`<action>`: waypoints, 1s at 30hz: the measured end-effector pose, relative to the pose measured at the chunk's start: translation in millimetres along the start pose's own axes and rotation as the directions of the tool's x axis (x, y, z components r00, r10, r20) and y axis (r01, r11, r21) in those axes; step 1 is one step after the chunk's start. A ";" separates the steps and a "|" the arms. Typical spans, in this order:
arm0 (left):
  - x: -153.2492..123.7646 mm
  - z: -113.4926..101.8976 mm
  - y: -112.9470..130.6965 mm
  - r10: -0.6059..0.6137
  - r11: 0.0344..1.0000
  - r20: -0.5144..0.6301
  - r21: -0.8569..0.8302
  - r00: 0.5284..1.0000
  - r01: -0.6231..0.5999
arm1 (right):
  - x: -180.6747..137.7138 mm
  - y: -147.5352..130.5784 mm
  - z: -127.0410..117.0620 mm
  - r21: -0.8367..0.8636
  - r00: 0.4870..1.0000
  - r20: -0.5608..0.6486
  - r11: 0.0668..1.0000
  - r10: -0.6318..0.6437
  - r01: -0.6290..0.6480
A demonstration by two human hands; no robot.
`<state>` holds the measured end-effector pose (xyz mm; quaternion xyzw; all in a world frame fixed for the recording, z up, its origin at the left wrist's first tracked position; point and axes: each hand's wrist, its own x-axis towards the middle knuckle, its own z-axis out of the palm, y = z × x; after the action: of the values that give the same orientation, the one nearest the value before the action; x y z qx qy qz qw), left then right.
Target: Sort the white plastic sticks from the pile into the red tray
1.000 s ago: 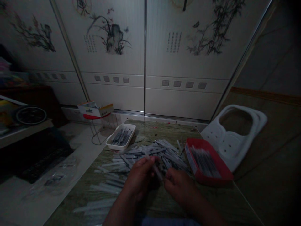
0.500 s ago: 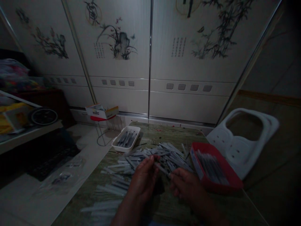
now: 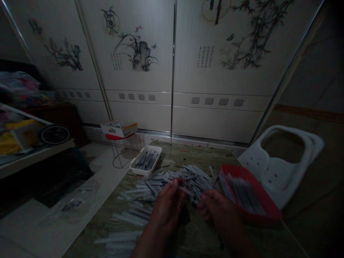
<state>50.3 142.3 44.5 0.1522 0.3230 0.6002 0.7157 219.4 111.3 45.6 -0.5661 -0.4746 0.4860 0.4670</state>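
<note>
**Two hands on one thin tube, over the loose pile**

Light was very poor; fine detail was hard to read.

Nearest the camera, the left hand (image 3: 167,209) and the right hand (image 3: 219,215) were raised just above the table (image 3: 188,236), close to its near edge. Between them ran a single thin pale tube (image 3: 187,191), tilted, higher at the left. The left fingers (image 3: 174,186) were curled shut round its upper end. The right fingers (image 3: 205,200) were closed near its lower end, but whether they pinched it or only touched it could not be told.

Judgement on handling: the tube looked light, stiff and smooth, so likely slippery; a narrow piece like this should be pinched at its ends or mid-length with the fingertips, not squeezed, since it may bend or crack.

Just beyond the hands, a loose pile of like tubes (image 3: 172,179) was spread across the middle of the table, with strays trailing toward the left edge. A red tray (image 3: 268,209) sat at the right edge, tubes lying lengthwise in it. A white tray (image 3: 134,166) holding darker pieces rested at the far left corner.

Off the table, a white plastic seat (image 3: 285,175) leaned at the right; a small open box (image 3: 118,129) stood on the floor before painted cupboard doors (image 3: 172,71).
</note>
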 end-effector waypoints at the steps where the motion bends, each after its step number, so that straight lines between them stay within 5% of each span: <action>1: 0.7 -0.6 -0.1 0.012 1.000 -0.007 -0.006 1.000 -0.012 | 0.7 -0.5 -2.4 0.015 0.999 -0.040 1.000 -0.009 0.010; 6: 8.6 -7.9 8.5 0.065 0.989 -0.146 -0.123 0.987 -0.083 | 2.7 -2.5 -20.2 0.037 0.986 -0.149 0.996 -0.079 0.085; 14: 15.2 -12.1 25.0 0.088 0.969 -0.289 -0.198 0.953 -0.149 | 5.3 -0.5 -31.2 -0.028 0.986 -0.151 0.998 -0.068 0.064; 30: 14.9 -10.8 13.8 0.080 0.983 -0.243 -0.144 0.967 -0.118 | 1.5 -8.2 -25.4 -0.094 0.990 -0.126 0.994 -0.065 0.054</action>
<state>33.9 157.9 40.6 0.0388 0.3496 0.6727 0.6510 244.0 112.0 55.8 -0.6024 -0.4818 0.4123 0.4847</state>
